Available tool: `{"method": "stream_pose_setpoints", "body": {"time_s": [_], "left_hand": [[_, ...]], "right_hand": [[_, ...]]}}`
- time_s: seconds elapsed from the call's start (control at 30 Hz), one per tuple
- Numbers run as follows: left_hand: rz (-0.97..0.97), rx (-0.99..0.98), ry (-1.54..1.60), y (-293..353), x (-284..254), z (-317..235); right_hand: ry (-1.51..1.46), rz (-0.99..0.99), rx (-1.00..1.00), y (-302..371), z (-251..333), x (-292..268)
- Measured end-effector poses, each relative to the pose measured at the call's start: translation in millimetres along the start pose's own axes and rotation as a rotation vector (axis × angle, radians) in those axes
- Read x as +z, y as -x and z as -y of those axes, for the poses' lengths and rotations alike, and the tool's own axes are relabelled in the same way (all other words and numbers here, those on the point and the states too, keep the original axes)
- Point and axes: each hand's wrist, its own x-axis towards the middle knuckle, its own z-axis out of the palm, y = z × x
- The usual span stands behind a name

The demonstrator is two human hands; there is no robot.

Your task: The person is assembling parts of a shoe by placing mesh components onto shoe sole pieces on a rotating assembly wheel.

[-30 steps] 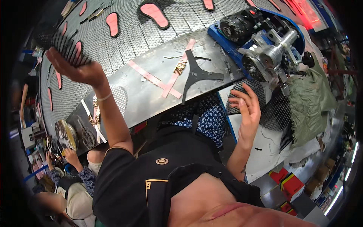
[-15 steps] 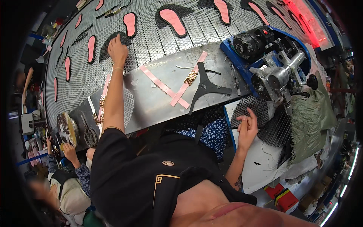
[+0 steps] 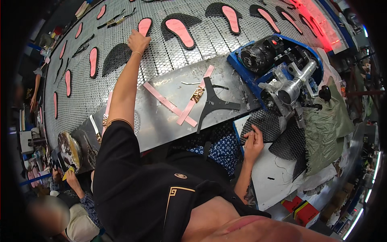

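Reaching over the metal bench (image 3: 155,131) in the head view, the person's left hand (image 3: 139,41) comes to the near end of a pink insole (image 3: 145,26) with a dark edge, which lies on the honeycomb-patterned table (image 3: 82,99). The hand hides its own fingertips, so from where I stand I can't tell whether they pinch the insole or only touch it. A dark half-round mesh piece (image 3: 117,59) lies just beside that hand. The right hand (image 3: 253,146) is held low, fingers loosely bent and a little apart, at the edge of another dark mesh piece (image 3: 266,125); I can't tell if they touch. Between the hands, two pink straps (image 3: 165,101) cross on the bench, one carrying a gold ornament (image 3: 197,94), near a dark grey three-armed piece (image 3: 217,104).
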Motion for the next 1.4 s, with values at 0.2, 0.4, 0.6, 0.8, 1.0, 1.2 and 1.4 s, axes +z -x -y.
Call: {"method": "stream_pose_setpoints", "body": {"time_s": [0.2, 0.4, 0.6, 0.8, 1.0, 1.2, 1.4], "left_hand": [[-0.153, 0.082, 0.465, 24.0, -41.2, -0.7], [-0.441, -0.020, 0.289, 54.8, -35.8, 96.7], [-0.148, -0.114, 0.192, 66.4, -11.0, 105.4], [-0.131, 0.072, 0.122, 29.5, 6.4, 82.8], [-0.409, 0.628, 0.109, 69.9, 1.1, 40.5], [0.061, 0.633, 0.759, 232.7, -75.2, -57.9], [0.285, 0.823, 0.881, 326.1, -94.7, -91.6]], "right_hand": [[-0.014, 0.013, -0.040, -1.2, -2.6, 0.6], [-0.032, 0.035, -0.040, -2.2, 0.2, 0.7], [-0.036, 0.046, -0.047, -1.3, -4.7, -1.5], [-0.094, 0.032, -0.057, -0.4, 7.1, -5.5], [0.601, -0.505, -0.430, -11.0, 39.4, -56.4], [1.068, -0.572, -0.135, -28.0, -8.5, -115.2], [1.109, -0.579, -0.092, -25.0, -20.1, -118.2]]}}
